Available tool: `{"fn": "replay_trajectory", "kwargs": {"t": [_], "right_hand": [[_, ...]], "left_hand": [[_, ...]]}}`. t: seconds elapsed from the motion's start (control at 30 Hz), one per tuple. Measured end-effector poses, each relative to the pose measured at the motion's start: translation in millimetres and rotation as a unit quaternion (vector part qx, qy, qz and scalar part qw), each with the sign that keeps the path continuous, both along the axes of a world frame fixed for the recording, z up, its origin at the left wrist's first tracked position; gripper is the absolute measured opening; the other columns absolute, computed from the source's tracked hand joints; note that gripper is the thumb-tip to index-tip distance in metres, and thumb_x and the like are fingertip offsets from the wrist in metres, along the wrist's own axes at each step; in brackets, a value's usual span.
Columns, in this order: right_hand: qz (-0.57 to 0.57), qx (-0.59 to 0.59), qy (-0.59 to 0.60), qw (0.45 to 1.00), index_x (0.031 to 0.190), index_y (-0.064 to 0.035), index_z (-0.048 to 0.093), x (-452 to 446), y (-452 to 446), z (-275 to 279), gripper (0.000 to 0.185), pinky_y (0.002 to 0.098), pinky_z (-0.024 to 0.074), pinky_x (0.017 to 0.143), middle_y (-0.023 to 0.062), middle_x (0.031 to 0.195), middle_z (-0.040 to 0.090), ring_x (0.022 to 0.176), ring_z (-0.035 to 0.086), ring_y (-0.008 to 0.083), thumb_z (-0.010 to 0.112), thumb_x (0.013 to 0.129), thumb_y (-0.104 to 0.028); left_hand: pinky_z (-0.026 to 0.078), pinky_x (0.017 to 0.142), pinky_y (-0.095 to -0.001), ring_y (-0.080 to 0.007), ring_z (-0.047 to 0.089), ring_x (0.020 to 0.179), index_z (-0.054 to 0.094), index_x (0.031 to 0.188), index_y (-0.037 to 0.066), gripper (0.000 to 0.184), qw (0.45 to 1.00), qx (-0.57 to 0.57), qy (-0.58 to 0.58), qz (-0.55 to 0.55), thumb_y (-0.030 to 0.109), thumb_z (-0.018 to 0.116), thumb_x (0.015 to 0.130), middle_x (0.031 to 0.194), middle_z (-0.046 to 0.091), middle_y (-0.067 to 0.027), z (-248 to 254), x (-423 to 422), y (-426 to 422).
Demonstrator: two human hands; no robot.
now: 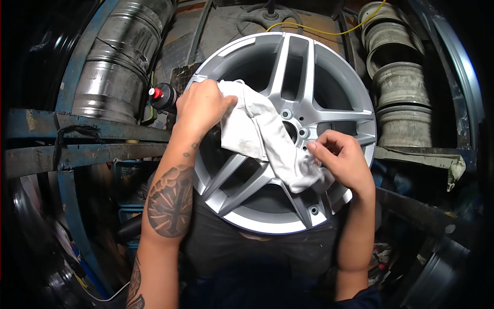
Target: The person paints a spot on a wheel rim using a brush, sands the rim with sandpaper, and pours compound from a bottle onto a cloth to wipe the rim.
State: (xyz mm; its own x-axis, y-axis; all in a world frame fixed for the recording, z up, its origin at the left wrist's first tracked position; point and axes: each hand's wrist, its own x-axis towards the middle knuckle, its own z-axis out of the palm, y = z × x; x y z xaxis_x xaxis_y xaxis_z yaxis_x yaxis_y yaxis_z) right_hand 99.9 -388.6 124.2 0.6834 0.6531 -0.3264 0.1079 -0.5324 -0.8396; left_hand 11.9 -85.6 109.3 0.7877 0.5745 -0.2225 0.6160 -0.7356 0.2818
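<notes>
A silver alloy wheel (pixel 329 117) with split spokes lies face up in front of me, over my lap. Across its spokes and hub is draped a crumpled white cloth (pixel 252 126), partly covering the centre hole. My left hand (pixel 202 106) is closed on the upper left end of the cloth, close to the rim. At the cloth's lower right end, my right hand (pixel 343 158) has curled fingers, with thumb and forefinger pinching its edge. A dark bottle (pixel 165 98) with a red and white cap is beside my left hand.
Bare metal wheel barrels (pixel 116 85) are stacked at the left, and dull used rims (pixel 402 85) at the right. Blue metal frames (pixel 92 129) flank the work. Behind the wheel are a handwheel (pixel 270 19) and a yellow hose (pixel 329 33).
</notes>
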Motion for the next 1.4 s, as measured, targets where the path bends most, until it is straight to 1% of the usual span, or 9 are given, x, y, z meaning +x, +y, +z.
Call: {"fn": "replay_trajectory", "kwargs": {"t": [0.1,0.3,0.5,0.67,0.7,1.0,1.1,1.23,1.4], "right_hand": [[-0.123,-0.019,-0.167,0.978,0.086,0.0002,0.070,-4.9,15.4,-8.7,0.023,0.0322,0.0498,0.061,0.0139,0.074,0.071,0.064,0.068,0.0203,0.073,0.093,-0.022],[-0.006,0.093,-0.246,0.965,0.110,-0.0069,0.068,-39.8,77.0,-55.5,0.026,0.0409,0.0553,0.072,0.0128,0.092,0.072,0.083,0.071,0.0314,0.074,0.090,-0.022],[-0.033,0.047,-0.260,0.964,0.116,-0.0024,0.066,-48.0,71.4,-66.2,0.039,0.0436,0.0554,0.073,0.0142,0.098,0.073,0.080,0.071,0.0332,0.078,0.083,-0.019],[-0.106,0.186,0.022,0.977,0.094,0.0004,0.072,-47.7,67.4,-37.5,0.018,0.0221,0.0427,0.059,-0.0015,0.075,0.065,0.065,0.053,0.0029,0.082,0.089,-0.014],[-0.106,0.192,0.069,0.973,0.088,-0.0018,0.072,-48.1,64.4,-35.6,0.030,0.0242,0.0448,0.060,-0.0010,0.075,0.066,0.069,0.055,0.0048,0.087,0.085,-0.028],[-0.078,0.247,0.163,0.952,0.093,-0.0010,0.071,-39.9,54.2,-35.9,0.025,0.0212,0.0430,0.073,-0.0033,0.084,0.064,0.078,0.054,0.0046,0.072,0.099,-0.025],[-0.124,0.263,0.217,0.932,0.085,-0.0008,0.068,-32.9,52.5,-25.5,0.023,0.0217,0.0400,0.068,-0.0045,0.079,0.061,0.074,0.050,0.0034,0.068,0.099,-0.019],[-0.179,0.241,0.135,0.944,0.090,0.0007,0.068,-21.2,41.3,-28.4,0.019,0.0206,0.0411,0.066,-0.0032,0.080,0.063,0.072,0.051,0.0030,0.065,0.100,-0.015],[-0.189,0.302,0.159,0.920,0.094,0.0007,0.069,-12.2,35.0,-16.4,0.023,0.0208,0.0451,0.073,-0.0019,0.084,0.066,0.077,0.056,0.0040,0.061,0.105,-0.018]], "left_hand": [[0.054,0.078,-0.0465,-0.0382,0.072,0.087,0.071,0.086,0.000,0.038,1.000,-0.011,-0.021,-0.016,0.037,0.077,0.084,0.085,0.074,-0.0211,-3.0,-5.8,0.9],[0.053,0.080,-0.0507,-0.0430,0.070,0.092,0.064,0.098,0.002,0.034,0.997,0.016,-0.071,-0.029,0.028,0.081,0.082,0.089,0.073,-0.0225,-18.3,-0.3,-12.5],[0.043,0.076,-0.0222,-0.0049,0.054,0.089,0.053,0.104,0.010,0.017,0.787,-0.570,-0.206,-0.117,0.013,0.068,0.097,0.094,0.057,0.0036,7.4,5.1,-36.0],[0.032,0.058,-0.0204,0.0001,0.042,0.071,0.054,0.114,0.013,0.012,0.717,-0.620,-0.317,-0.036,0.015,0.060,0.104,0.090,0.050,0.0064,5.6,-2.7,-29.3],[0.032,0.060,-0.0197,0.0000,0.042,0.071,0.054,0.117,0.011,0.013,0.728,-0.601,-0.327,-0.045,0.014,0.058,0.105,0.089,0.050,0.0066,10.9,-2.8,-30.2],[0.045,0.084,-0.0223,-0.0054,0.054,0.093,0.061,0.127,0.002,0.024,0.817,-0.447,-0.323,-0.171,0.010,0.056,0.105,0.103,0.061,0.0006,25.7,-7.7,-52.3],[0.045,0.067,-0.0191,-0.0038,0.056,0.078,0.059,0.130,0.004,0.028,0.870,-0.347,-0.326,-0.131,0.009,0.061,0.103,0.091,0.063,0.0009,26.5,-3.2,-48.9],[0.030,0.040,-0.0186,-0.0002,0.044,0.049,0.054,0.138,0.005,0.046,0.826,-0.522,-0.212,-0.031,0.009,0.072,0.095,0.075,0.062,0.0026,39.5,-9.9,-51.6],[0.038,0.051,-0.0193,-0.0020,0.053,0.061,0.054,0.144,0.003,0.063,0.812,-0.551,-0.129,-0.143,0.009,0.080,0.088,0.076,0.064,0.0012,37.0,-16.1,-41.2]]}}
